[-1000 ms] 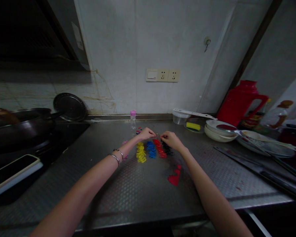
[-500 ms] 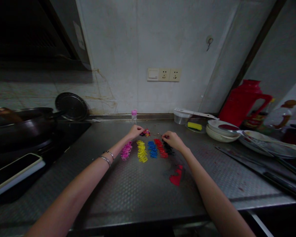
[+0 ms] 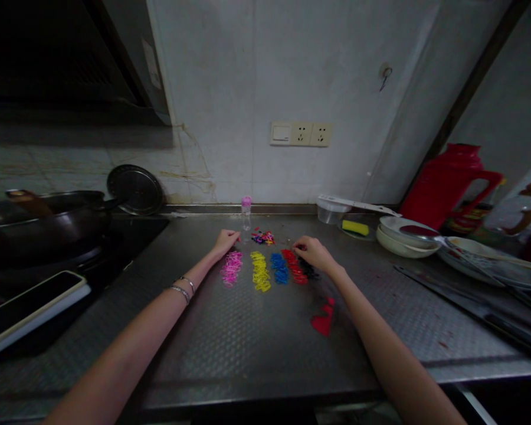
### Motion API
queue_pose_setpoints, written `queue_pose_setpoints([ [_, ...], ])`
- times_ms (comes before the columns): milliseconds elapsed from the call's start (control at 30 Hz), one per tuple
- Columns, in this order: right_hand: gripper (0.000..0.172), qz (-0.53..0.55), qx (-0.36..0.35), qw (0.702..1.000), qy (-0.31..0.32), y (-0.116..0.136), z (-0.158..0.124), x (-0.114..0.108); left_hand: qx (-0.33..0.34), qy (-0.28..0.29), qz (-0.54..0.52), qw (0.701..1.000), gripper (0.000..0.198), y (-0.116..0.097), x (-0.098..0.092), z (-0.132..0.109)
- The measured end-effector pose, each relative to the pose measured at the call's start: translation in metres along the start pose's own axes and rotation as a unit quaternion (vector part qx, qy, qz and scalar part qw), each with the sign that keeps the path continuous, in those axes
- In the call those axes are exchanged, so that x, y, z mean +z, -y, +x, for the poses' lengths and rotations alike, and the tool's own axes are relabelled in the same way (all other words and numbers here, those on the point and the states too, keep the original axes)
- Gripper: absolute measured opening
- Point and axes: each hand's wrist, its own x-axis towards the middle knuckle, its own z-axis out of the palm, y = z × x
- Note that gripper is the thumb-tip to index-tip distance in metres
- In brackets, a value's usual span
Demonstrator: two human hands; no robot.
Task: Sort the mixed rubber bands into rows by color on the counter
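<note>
Small rubber bands lie sorted by colour on a steel counter [image 3: 256, 330]: a pink pile [image 3: 231, 267], a yellow pile [image 3: 261, 271], a blue pile [image 3: 279, 267], a red pile [image 3: 294, 266] and a black pile [image 3: 310, 271]. A mixed heap [image 3: 262, 237] sits behind them. My left hand [image 3: 225, 240] rests at the far end of the pink pile with fingers curled. My right hand [image 3: 312, 253] is pinched over the far end of the red and black piles; what it holds is too small to see.
A small pink-capped bottle [image 3: 246, 210] stands behind the heap. A red scrap [image 3: 322, 321] lies nearer me. A wok [image 3: 48, 221] and stove are at left. Bowls [image 3: 402, 236], a clear tub [image 3: 330, 209] and a red flask [image 3: 449, 183] crowd the right.
My left hand moved from beside my right hand leftward past the mixed heap to the pink pile. My right hand stayed near the red and black piles.
</note>
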Motion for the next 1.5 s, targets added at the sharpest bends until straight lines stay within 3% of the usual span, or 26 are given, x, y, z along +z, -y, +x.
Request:
queue_pose_setpoints([
  [267, 0.021, -0.048, 0.004, 0.997, 0.055, 0.015, 0.032, 0.0, 0.007, 0.006, 0.021, 1.0, 0.031, -0.006, -0.001, -0.006],
  [400, 0.021, -0.068, 0.016, 0.993, 0.094, 0.017, 0.054, 0.012, 0.01, 0.006, 0.026, 1.0, 0.029, -0.007, -0.001, -0.007],
  [633, 0.028, -0.091, 0.029, 0.992, 0.086, 0.02, 0.075, 0.036, 0.017, 0.006, 0.043, 0.999, 0.029, -0.004, -0.001, -0.006],
  [900, 0.021, -0.095, 0.029, 0.99, 0.1, 0.021, 0.08, 0.045, 0.017, 0.01, 0.042, 0.999, 0.03, -0.002, -0.001, -0.006],
  [1300, 0.021, -0.074, -0.009, 0.994, 0.074, 0.004, 0.069, 0.024, 0.016, 0.005, 0.05, 0.999, 0.029, -0.002, -0.001, -0.005],
  [1500, 0.023, -0.07, 0.0, 0.994, 0.088, 0.006, 0.066, 0.03, 0.016, 0.004, 0.054, 0.998, 0.029, -0.004, 0.0, -0.006],
])
